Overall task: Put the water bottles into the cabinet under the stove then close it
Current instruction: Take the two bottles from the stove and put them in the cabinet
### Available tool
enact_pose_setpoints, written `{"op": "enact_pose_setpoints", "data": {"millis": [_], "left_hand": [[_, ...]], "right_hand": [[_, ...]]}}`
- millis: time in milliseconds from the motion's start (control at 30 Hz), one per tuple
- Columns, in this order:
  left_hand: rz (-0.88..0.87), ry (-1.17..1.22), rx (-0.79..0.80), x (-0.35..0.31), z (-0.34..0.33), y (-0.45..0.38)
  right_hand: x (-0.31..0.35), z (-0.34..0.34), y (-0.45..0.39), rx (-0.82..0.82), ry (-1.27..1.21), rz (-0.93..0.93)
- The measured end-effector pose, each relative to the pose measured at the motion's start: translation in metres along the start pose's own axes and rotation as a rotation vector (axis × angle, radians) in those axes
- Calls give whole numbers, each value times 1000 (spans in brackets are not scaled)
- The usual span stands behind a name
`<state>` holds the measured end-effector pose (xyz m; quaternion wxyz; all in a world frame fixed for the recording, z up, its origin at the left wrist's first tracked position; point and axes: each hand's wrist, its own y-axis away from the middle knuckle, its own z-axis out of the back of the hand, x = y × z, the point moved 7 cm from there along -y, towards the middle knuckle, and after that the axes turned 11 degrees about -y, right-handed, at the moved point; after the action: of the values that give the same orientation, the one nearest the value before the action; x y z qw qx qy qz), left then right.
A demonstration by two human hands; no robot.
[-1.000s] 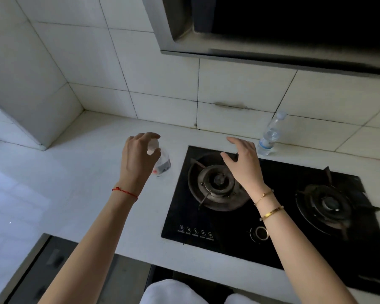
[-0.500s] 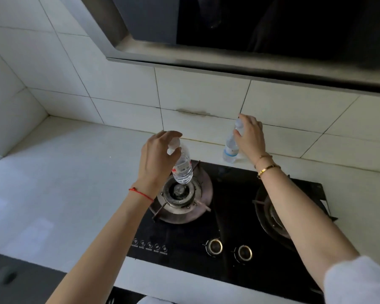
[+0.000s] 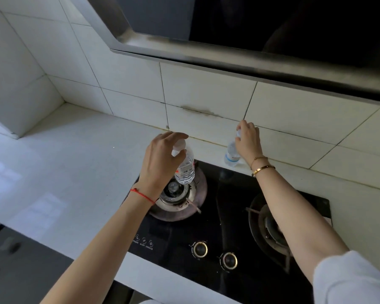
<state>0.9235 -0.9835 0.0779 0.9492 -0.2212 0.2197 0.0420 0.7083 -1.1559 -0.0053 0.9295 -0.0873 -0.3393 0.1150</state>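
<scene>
The stove (image 3: 228,216) sits in the white worktop (image 3: 75,161). My left hand (image 3: 162,159) grips one bottle (image 3: 184,170) by its cap above the burner (image 3: 178,194); my right hand (image 3: 248,141) grips the second bottle (image 3: 230,155), standing at the wall. Risk: cap-only holds may slip.

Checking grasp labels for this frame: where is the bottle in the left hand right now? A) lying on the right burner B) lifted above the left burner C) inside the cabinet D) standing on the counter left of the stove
B: the left hand grips the red-labelled bottle by its cap end, and it hangs in the air over the left burner.
</scene>
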Motion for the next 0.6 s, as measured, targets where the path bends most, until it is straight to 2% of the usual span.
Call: {"op": "enact_pose_setpoints", "data": {"millis": [167, 333, 600], "left_hand": [[-13, 33, 0, -5, 13, 22], [-41, 53, -8, -9, 36, 61], [-128, 90, 21, -7, 87, 169]], "right_hand": [[27, 29, 52, -173, -43, 147], [70, 63, 125, -246, -90, 229], [131, 86, 288, -233, -132, 207]]}}
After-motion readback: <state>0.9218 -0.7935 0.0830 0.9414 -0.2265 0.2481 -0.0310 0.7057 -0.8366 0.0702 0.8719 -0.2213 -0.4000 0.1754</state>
